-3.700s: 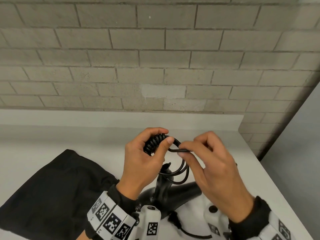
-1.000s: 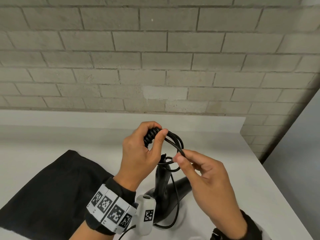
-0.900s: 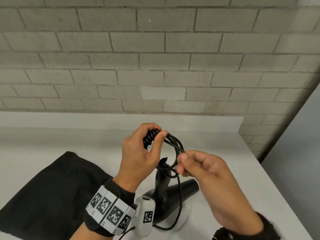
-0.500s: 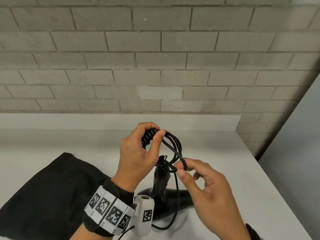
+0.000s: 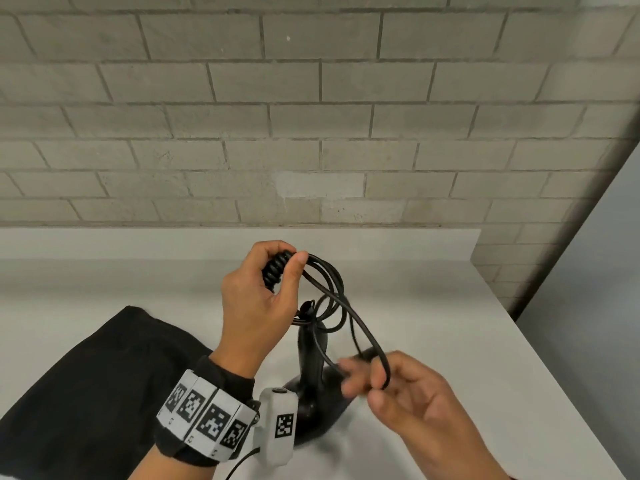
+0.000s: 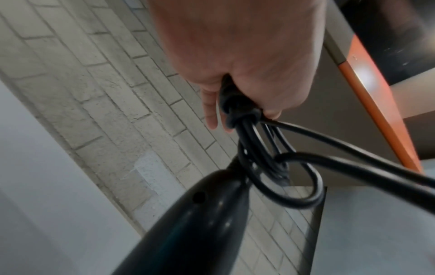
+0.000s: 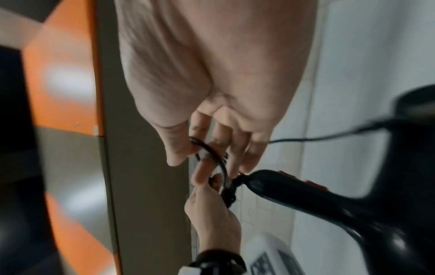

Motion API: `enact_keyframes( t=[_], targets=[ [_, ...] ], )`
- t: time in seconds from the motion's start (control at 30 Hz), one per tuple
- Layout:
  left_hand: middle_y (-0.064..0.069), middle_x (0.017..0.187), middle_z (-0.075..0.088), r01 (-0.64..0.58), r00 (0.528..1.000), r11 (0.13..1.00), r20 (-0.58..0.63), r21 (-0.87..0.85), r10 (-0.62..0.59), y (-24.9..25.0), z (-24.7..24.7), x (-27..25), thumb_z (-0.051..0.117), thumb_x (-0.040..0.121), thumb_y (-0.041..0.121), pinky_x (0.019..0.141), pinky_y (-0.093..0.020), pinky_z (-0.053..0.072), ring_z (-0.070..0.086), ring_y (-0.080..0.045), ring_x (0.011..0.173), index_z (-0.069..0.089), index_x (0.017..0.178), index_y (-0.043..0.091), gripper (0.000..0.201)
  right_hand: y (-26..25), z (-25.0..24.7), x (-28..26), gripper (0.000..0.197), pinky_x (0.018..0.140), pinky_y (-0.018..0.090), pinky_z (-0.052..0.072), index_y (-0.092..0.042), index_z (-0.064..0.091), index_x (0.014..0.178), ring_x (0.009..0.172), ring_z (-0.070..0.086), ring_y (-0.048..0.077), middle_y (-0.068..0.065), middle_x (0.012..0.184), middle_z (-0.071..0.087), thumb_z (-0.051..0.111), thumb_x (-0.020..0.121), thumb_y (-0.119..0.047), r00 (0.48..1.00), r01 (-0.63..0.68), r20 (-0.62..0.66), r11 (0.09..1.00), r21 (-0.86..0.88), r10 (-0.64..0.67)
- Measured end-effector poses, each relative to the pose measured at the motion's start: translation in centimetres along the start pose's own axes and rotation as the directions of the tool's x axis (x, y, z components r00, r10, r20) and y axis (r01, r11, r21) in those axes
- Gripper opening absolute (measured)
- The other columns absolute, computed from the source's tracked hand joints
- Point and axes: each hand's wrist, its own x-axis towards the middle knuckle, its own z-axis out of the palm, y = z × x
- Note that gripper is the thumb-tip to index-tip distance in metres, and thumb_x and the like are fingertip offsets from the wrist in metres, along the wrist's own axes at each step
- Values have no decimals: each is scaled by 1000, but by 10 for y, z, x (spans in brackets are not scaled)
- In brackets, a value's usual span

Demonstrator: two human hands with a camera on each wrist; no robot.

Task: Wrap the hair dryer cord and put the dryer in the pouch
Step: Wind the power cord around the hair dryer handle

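Observation:
A black hair dryer [image 5: 311,386] stands on the white table with its handle [image 6: 188,228] pointing up. My left hand [image 5: 256,299] grips a tight bundle of wrapped black cord [image 5: 277,270] above the handle top, thumb pressed on it. Loose cord loops [image 5: 332,292] hang from that bundle. My right hand [image 5: 408,400] is lower right, palm up, pinching a long strand of the cord [image 5: 377,358] between thumb and fingers [image 7: 183,148]. The black pouch [image 5: 86,386] lies flat on the table to the left.
A grey brick wall [image 5: 311,116] backs the white table [image 5: 450,323], whose right edge runs diagonally by a grey floor. Tracking bands with printed markers [image 5: 207,417] sit on my left wrist.
My right hand has pulled the cord strand down and to the right, away from the bundle, drawing out a longer loop. The left hand keeps its grip on the coiled bundle.

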Motion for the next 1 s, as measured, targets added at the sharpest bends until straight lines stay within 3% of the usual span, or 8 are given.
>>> enact_keyframes(
  t=[0.1,0.2,0.4,0.5,0.63,0.77,0.83,1.0],
  targets=[
    [10,77,66,-7,1000,1000,5,10,6,-1,-1,-1,69,92,18,66,-7,46,62,1,70,67,97,9,11,11,-3,-10,36,85,41,55,-10,64,80,79,73,37,10,53,58,85,72,-38,994,-112,24,984,139,110],
    [12,80,66,-17,999,1000,27,4,17,0,0,-3,69,91,18,67,-7,46,63,2,73,67,98,8,12,7,-15,-18,44,46,27,43,-6,58,71,31,41,13,-2,39,34,89,67,-37,985,-168,9,939,300,174],
    [10,81,68,-16,999,1000,27,-17,17,0,0,-1,68,91,20,67,-6,47,64,-1,75,68,99,9,14,23,-45,-31,52,80,32,52,-2,61,72,78,69,36,20,72,70,90,63,-44,978,-204,-41,979,-7,204],
    [10,84,69,-26,999,1000,40,-14,27,1,1,-2,69,91,19,68,-5,46,64,5,75,68,100,7,15,34,-45,-38,30,61,28,47,-3,57,79,51,59,23,10,57,61,82,80,-20,980,-200,63,936,289,190],
    [9,85,71,-11,998,999,53,-43,13,3,4,-5,67,91,25,67,-6,46,64,3,73,69,100,9,19,28,-49,-40,62,42,15,24,3,56,68,37,25,5,3,44,31,99,44,-34,934,-210,-209,919,335,290],
    [8,82,70,14,998,998,58,-60,-11,5,7,-6,69,92,19,67,-7,47,65,0,74,68,97,9,11,17,-52,-30,68,42,22,42,-1,64,80,42,45,21,17,55,49,95,44,-51,888,-89,-453,996,1,79],
    [5,79,71,40,998,996,59,-75,-35,5,7,-5,68,92,21,67,-12,50,67,-5,72,67,97,10,12,19,-47,-25,44,67,15,54,-19,68,96,73,67,16,11,87,69,89,61,-33,849,-78,-527,975,-210,-46],
    [4,76,71,71,995,988,81,-136,-60,6,10,-11,67,94,27,67,-37,59,71,-16,70,64,97,18,10,9,-5,-9,25,77,10,42,-27,61,101,88,56,3,-16,97,59,76,82,-26,702,76,-420,647,-759,-575]
  ],
)
